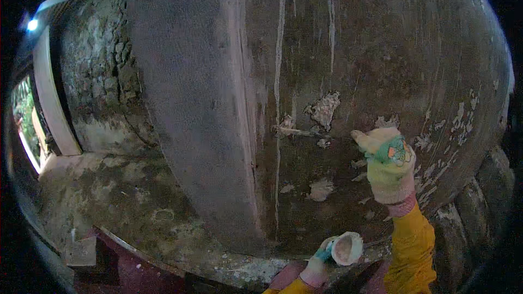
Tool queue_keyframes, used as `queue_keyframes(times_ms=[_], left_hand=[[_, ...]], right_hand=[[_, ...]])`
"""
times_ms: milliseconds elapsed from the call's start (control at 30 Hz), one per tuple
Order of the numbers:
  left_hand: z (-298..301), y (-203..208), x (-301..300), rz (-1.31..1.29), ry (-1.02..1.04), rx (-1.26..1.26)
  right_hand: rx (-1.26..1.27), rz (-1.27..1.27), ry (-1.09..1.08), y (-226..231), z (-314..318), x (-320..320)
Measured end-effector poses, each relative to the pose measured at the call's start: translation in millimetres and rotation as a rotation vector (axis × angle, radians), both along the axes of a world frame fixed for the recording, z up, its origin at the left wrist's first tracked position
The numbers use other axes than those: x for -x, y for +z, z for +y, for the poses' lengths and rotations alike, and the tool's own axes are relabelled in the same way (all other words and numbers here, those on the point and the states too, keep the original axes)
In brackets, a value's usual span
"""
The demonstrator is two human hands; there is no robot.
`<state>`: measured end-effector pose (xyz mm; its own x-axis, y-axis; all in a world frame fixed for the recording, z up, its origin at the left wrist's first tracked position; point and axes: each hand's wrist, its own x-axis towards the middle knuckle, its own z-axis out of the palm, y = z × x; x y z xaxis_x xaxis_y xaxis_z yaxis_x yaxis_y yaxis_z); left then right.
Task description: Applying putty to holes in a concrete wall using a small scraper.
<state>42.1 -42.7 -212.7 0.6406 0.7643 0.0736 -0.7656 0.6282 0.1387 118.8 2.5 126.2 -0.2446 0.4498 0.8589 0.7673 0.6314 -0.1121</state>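
Note:
My right hand (384, 158), in a pale glove with a green patch and pink cuff, is closed around a slim tool (297, 132). The tool points left, and its pale end lies against the dark wall (305, 212) beside a white drip line. Whether it is a brush or a narrow spatula I cannot make out. Low in the view, my left hand (318, 267), also gloved, grips a small white cup (347, 249) tilted with its mouth showing. Some pinkish-pale matter seems to coat its inside. Rough whitish patches (325, 110) mark the wall near the tool.
Left of the dark area is a smoother grey wall surface (185, 76). A mottled floor (120, 190) runs along its foot. At far left stand a pale door frame (57, 98) and a bright opening. A small block (80, 251) sits at lower left.

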Motion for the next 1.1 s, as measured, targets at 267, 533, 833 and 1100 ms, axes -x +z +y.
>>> queue_keyframes(times_ms=[267, 533, 833, 1100], left_hand=[[-10, 35, 7, -0.261, -0.160, 0.032], [12, -16, -6, -0.449, -0.252, 0.021], [2, -1, 6, -0.240, -0.144, -0.080], [-12, 27, 2, 0.232, 0.045, 0.023]], right_hand=[[-0.195, -0.291, -0.135, 2, 3, 4], [-0.162, -0.214, -0.149, 5, 9, 7], [-0.114, -0.142, -0.144, 3, 9, 3], [-0.160, -0.177, -0.091, 4, 8, 1]])
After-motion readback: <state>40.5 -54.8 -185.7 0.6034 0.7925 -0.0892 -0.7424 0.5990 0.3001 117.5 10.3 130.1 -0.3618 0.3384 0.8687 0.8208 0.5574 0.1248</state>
